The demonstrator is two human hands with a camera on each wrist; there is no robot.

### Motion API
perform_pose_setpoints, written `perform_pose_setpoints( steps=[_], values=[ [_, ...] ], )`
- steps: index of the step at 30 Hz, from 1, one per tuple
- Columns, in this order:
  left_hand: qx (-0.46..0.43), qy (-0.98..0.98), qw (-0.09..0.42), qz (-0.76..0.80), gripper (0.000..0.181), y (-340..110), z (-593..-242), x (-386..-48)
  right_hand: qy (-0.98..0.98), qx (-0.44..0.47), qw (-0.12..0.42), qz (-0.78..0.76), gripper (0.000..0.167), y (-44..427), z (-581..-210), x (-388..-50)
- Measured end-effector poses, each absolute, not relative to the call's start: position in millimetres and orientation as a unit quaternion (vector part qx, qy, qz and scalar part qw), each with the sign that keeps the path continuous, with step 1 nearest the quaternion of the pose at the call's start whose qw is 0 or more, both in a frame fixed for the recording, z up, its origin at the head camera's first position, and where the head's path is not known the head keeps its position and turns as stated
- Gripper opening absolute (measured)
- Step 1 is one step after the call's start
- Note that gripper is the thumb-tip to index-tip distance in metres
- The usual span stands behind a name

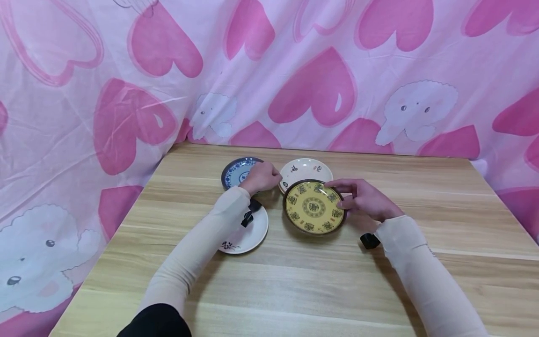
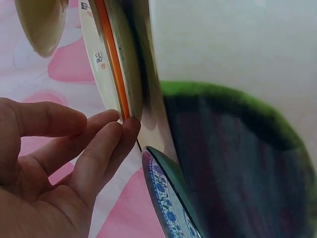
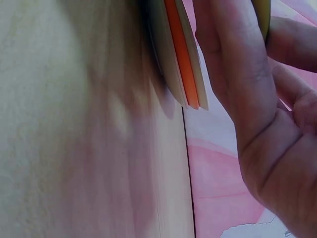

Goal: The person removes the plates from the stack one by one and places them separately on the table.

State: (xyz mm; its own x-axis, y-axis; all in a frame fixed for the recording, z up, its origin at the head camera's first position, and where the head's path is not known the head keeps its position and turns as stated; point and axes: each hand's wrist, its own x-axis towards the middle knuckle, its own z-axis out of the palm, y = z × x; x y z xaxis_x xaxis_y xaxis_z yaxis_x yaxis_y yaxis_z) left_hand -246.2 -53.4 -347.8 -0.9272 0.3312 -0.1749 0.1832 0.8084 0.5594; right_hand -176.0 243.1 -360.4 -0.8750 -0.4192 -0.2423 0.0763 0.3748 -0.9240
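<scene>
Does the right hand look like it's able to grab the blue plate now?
Probably not as things stand: the right hand already holds the yellow plate, and the left hand covers part of the blue plate from above.

Blue plate point(image 1: 231, 177): near right part hidden beneath the left hand point(image 1: 262, 178).
White plate point(image 1: 254, 236): left part covered by the left sleeve point(image 1: 210, 229).
Cream plate point(image 1: 305, 167): near part hidden behind the yellow plate point(image 1: 313, 207).
Yellow plate: right rim partly covered by the right hand point(image 1: 367, 200); markings too small to read.
Orange layer point(image 2: 115, 59): edge only, face hidden between pale rims.
Pale shape with green curve point(image 2: 237, 49), left wrist view: blurred, cut off right, identity uncertain.
Right sleeve point(image 1: 433, 276): cut off near.
</scene>
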Motion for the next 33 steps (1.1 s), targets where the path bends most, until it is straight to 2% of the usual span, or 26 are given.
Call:
perform_pose_setpoints(
  steps=[15,25,33],
  values=[
    [0.126,0.942,0.143,0.276,0.046,-53,-346,-247,0.788,-0.171,0.258,-0.533,0.060,241,-365,-174],
    [0.141,0.945,0.133,0.265,0.049,-54,-346,-247,0.808,-0.174,0.286,-0.485,0.062,236,-367,-172],
    [0.127,0.943,0.140,0.273,0.039,-54,-347,-248,0.812,-0.180,0.296,-0.471,0.059,231,-368,-169]
  ],
)
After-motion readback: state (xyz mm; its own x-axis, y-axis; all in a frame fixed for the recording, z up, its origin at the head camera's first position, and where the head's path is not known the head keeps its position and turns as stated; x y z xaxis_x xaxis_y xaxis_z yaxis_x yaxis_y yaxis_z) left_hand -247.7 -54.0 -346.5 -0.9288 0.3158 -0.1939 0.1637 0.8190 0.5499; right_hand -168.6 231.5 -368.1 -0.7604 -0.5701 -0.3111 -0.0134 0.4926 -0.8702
